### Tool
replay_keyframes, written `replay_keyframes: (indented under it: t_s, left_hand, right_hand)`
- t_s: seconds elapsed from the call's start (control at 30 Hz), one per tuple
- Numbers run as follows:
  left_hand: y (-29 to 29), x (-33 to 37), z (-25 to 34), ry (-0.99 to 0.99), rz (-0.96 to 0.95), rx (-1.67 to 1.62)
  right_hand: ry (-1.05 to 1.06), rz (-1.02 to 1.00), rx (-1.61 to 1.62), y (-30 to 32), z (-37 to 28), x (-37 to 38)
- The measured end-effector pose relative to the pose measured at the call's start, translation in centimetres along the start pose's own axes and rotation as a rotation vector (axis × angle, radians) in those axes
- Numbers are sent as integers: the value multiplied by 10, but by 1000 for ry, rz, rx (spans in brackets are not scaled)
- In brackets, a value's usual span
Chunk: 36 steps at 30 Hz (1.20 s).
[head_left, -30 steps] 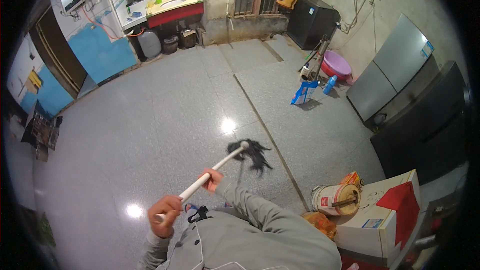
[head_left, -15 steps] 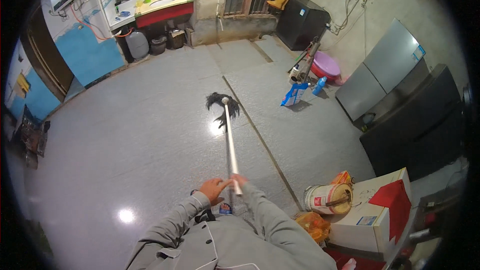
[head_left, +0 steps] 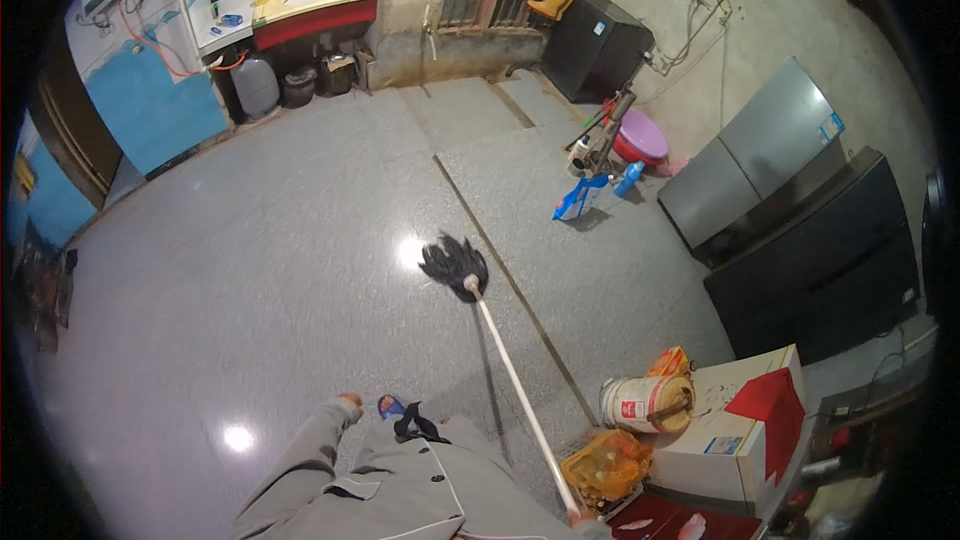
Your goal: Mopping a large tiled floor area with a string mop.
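A mop [head_left: 515, 370] with a pale handle and a dark, stringy head slants across the grey floor. Its head lies beside the dark floor seam, in front of me. At the lower edge, my right hand [head_left: 579, 515] is closed round the near end of the handle; only a little of that hand shows. Apart from the mop, my left hand [head_left: 350, 400] hangs beside my left leg. Just a bit of it shows past the grey sleeve, and its fingers cannot be made out. A blue sandal [head_left: 391, 406] is on my foot nearby.
On my right stand a white bucket [head_left: 625, 403], an orange plastic bag [head_left: 605, 465] and a white box [head_left: 690, 450]. Farther off are a blue packet [head_left: 578, 200], a pink basin [head_left: 641, 134] and a grey fridge [head_left: 750, 165]. A sink counter [head_left: 330, 12] is at the far left.
The mop head has been drawn nearer, and the handle's end has swung down to the right with my right hand. My left hand has come off the handle and moved left.
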State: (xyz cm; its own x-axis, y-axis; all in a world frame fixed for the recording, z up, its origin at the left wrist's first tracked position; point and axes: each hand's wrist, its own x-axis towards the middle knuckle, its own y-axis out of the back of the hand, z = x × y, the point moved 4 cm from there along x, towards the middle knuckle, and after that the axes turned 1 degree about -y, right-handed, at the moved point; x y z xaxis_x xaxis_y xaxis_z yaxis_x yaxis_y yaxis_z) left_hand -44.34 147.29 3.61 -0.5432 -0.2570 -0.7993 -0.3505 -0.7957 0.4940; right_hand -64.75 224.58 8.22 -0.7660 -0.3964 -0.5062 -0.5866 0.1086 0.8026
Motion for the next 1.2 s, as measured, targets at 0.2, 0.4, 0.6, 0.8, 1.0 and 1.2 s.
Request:
replay_keyframes:
  t_s: [0.2, 0.4, 0.6, 0.8, 1.0, 1.2]
  left_hand:
    - [-10, 5, -31, 33, 90, 72]
    - [-77, 46, -40, -85, 35, 0]
    - [-82, 47, 3, -126, 231, -352]
    - [-87, 15, 35, -39, 320, -393]
    - [-65, 9, 68, -16, 111, -369]
    - [-61, 77, 55, -67, 79, -304]
  right_hand:
    - [-532, -332, 76, -52, -111, 4]
    - [-317, -162, -85, 63, -252, 137]
    - [47, -123, -4, 117, -385, 350]
    - [0, -425, 370, 154, -580, 495]
    - [-325, -1161, 1872, 127, -621, 499]
    - [-41, -494, 433, 62, -410, 411]
